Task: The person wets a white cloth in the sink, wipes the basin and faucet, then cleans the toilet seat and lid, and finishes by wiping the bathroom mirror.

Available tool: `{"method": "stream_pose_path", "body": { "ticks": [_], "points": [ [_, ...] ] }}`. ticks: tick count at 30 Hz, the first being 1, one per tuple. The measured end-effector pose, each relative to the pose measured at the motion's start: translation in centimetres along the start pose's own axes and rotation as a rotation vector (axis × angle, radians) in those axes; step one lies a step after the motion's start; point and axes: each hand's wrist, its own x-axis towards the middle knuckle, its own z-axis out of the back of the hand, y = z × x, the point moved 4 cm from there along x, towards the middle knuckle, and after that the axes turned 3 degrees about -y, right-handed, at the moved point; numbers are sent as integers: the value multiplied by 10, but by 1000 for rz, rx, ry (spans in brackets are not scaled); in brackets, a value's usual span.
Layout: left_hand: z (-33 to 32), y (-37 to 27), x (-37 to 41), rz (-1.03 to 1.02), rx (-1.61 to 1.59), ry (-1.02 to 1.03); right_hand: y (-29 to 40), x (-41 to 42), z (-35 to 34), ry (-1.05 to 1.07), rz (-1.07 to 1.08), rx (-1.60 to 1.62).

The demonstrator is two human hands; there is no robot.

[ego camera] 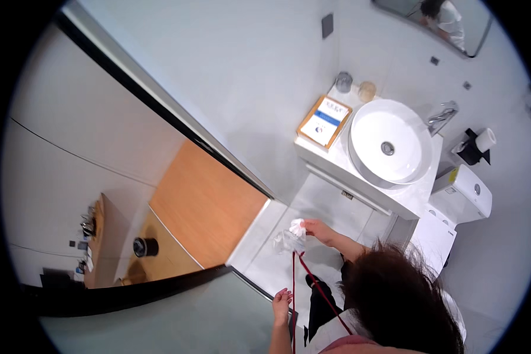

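Note:
My right hand [317, 231] grips a crumpled white tissue or piece of thin plastic [298, 227]. Below that hangs a clear, wrinkled plastic piece [287, 241], possibly a bag; its exact kind is hard to tell. A red lanyard [317, 285] runs from my chest up to the clear plastic, and whether the two are joined cannot be seen. My left hand [282, 301] is lower in the view, beside the lanyard, fingers loosely bent and holding nothing. Dark hair [398, 301] covers part of my right arm and body.
A round white basin [391, 141] with a chrome faucet [442, 117] sits on a white vanity [358, 170]. A framed sign [325, 121] and two cups stand there too. Right is a white toilet [436, 239]. Left, a doorway shows wood floor [208, 199] and a black bin [145, 247].

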Motion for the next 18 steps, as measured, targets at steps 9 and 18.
{"method": "stream_pose_path", "body": {
  "ticks": [9, 18],
  "points": [
    [-31, -128, 3, -473, 371, 268, 138, -89, -148, 212, 416, -1463],
    [-159, -222, -22, -1061, 563, -162, 301, -210, -175, 254, 641, -318]
  ]
}}
